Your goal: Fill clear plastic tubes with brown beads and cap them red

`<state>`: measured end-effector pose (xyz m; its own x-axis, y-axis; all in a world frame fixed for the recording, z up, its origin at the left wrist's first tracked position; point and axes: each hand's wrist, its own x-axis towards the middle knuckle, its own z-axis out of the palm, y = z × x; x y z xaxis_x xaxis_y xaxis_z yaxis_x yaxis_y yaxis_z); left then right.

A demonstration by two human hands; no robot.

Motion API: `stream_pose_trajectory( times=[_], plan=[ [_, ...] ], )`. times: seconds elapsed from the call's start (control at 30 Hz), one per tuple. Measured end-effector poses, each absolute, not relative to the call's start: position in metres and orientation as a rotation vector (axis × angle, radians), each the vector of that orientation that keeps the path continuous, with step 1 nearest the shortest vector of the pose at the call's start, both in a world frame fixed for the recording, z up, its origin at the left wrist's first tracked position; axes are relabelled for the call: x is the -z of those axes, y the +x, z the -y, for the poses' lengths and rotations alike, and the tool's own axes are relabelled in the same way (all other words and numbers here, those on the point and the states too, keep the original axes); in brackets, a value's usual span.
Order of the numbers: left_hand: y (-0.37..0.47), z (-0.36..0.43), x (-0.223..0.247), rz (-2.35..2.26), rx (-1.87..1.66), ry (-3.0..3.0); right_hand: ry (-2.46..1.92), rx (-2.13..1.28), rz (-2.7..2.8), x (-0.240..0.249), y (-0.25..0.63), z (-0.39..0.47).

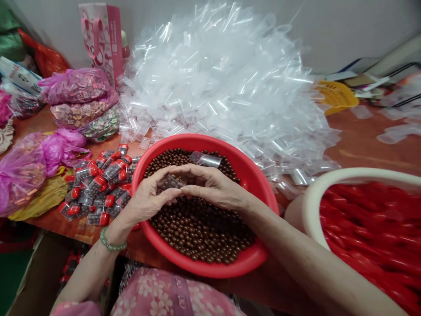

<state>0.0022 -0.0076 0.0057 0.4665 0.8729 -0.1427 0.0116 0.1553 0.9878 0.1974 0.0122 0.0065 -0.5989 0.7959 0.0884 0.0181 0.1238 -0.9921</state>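
Over a red basin (263, 193) of small brown balls (197, 232), my two hands meet at the fingertips. My left hand (148, 195), with a green bead bracelet at the wrist, is wrapped round a clear tube (169, 182) that has brown balls in it. My right hand (210, 184) is curved against it, thumb tip touching the left thumb; whatever lies under its fingers is hidden. Behind the hands an empty clear tube (206, 159) lies on the balls. Left of the basin is a pile of filled tubes with red caps (98, 184).
A large heap of clear empty tubes (223, 79) rises behind the basin. At right stands a white tub (312, 210) full of red caps (368, 237). Pink bags (79, 87), a paper bag (101, 39) and a yellow basket (338, 96) are further back.
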Motion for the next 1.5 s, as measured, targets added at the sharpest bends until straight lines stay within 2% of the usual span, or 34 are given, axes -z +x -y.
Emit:
stream_pose_trajectory(
  times=[0.27, 0.6, 1.0, 1.3, 1.5],
  plan=[
    [0.002, 0.000, -0.006, -0.841, -0.890, 1.212, -0.858, -1.535, 1.658, -0.010, 0.200, -0.013],
    [0.003, 0.002, -0.012, -0.877, -0.849, 1.197, -0.996, -1.405, 1.701, -0.012, 0.210, -0.015],
    [0.011, 0.002, -0.009, -0.878, -0.848, 1.393, -0.867, -1.416, 1.600, -0.011, 0.206, -0.012],
    [0.009, -0.001, -0.001, -0.802, -0.828, 1.373, -0.771, -1.005, 1.967, -0.012, 0.204, -0.015],
    [0.006, -0.004, -0.004, -0.838, -0.743, 1.348, -0.823, -1.085, 2.002, -0.012, 0.198, -0.014]
  ],
)
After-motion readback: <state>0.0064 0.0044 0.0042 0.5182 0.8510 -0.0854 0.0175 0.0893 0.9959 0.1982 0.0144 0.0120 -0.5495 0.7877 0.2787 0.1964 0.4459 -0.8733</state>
